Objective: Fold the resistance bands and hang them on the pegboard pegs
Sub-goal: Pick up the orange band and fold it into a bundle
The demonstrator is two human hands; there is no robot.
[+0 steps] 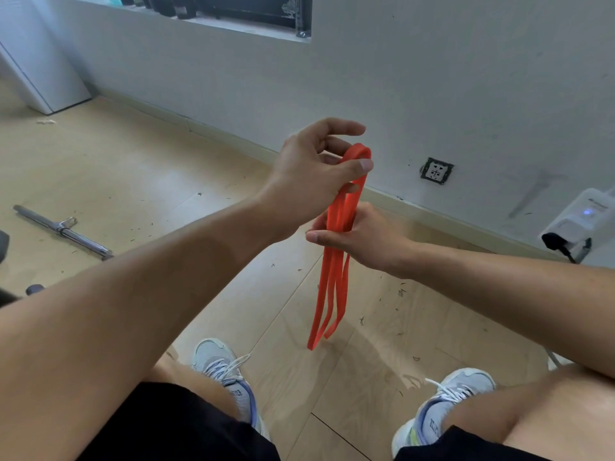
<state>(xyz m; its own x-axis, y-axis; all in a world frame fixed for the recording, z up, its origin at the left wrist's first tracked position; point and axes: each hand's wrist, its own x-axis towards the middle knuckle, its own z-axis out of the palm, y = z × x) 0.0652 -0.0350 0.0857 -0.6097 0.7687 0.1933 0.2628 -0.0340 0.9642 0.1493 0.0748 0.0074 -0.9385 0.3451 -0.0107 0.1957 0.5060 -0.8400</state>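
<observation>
Orange rubber hangs in several folded strands above the wooden floor (139, 168), between two grey shoes (226, 371): the resistance band (332, 287). The right hand (362, 237) curls its grip round the strands at mid-height. Higher up, the left hand (312, 174) holds the top loop (seemingly pinned under the thumb). Farther off, a metal bar (63, 227) lies on the floor and a wall socket (436, 170) sits low.

Pale wood floor (139, 161) under my two sneakers (229, 377), a steel bar (63, 227) lying off to my left.
</observation>
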